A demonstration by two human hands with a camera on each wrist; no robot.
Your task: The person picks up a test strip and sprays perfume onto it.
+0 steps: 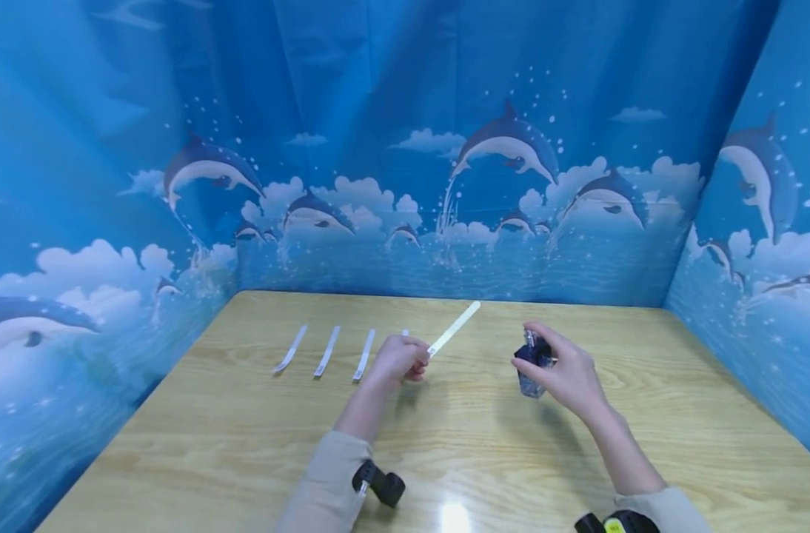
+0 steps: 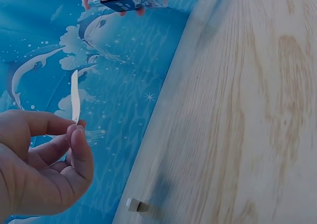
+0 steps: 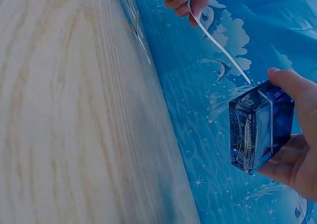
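My left hand (image 1: 397,360) pinches a white paper test strip (image 1: 454,328) by its lower end, between thumb and fingertips. The strip slants up and to the right, above the table, and looks slightly bent in the right wrist view (image 3: 220,46). To the right, my right hand (image 1: 570,372) grips a dark blue glass perfume bottle (image 1: 529,386), with a finger at its spray top (image 1: 529,337). In the right wrist view, the clear, thick base of the perfume bottle (image 3: 247,130) faces the camera. A gap separates the strip's free end from the bottle.
Several more paper strips (image 1: 328,352) lie in a row on the wooden table (image 1: 472,444), left of and partly behind my left hand. A blue dolphin-print curtain (image 1: 378,148) encloses the table's back and sides. Black wrist devices (image 1: 378,483) sit on both sleeves.
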